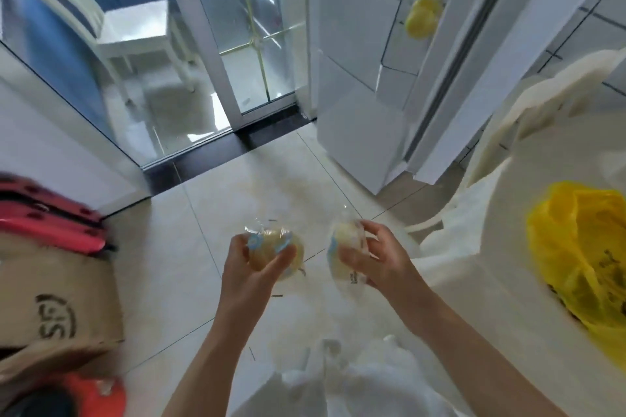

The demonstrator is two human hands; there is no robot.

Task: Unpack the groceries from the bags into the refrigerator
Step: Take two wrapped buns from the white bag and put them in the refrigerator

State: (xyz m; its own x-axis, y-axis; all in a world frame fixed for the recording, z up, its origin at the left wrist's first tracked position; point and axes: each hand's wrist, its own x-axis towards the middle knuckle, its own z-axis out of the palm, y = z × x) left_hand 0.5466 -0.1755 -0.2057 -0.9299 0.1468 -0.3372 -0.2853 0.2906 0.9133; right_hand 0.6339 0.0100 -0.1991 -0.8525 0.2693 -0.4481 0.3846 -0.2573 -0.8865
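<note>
Nearest item: white crumpled plastic bag (342,379) lay at the near edge, between the person's forearms; its contents could not be made out.
Left hand (252,264): fingers and thumb were curled round a round pale-yellow bun in clear plastic wrap with blue print (276,252), held over the floor.
Right hand (372,257): fingers were curled round a second pale bun in clear plastic wrap (347,249), gripped from its right side, just beside the first bun but apart from it.
Refrigerator: tall white refrigerator (355,95) stood far and right of centre, with its door (450,71) open; a yellow bagged item (421,15) showed inside, high up.
Remaining stock: yellow crumpled plastic bag (582,247) sat on the white surface (508,247) at the right, still bulging.
Other items: brown cardboard box with dark printed logo (57,298) and a red plastic object (50,213) stood at the left on the beige tiled floor (237,196).
Progress, judged: partly done. One item appeared stowed; both buns were out of the bags but well short of the refrigerator.
Outstanding, judged: carrying the buns to the shelves, then emptying the yellow bag and any others. Image was blurred; finer detail could not be confirmed.
</note>
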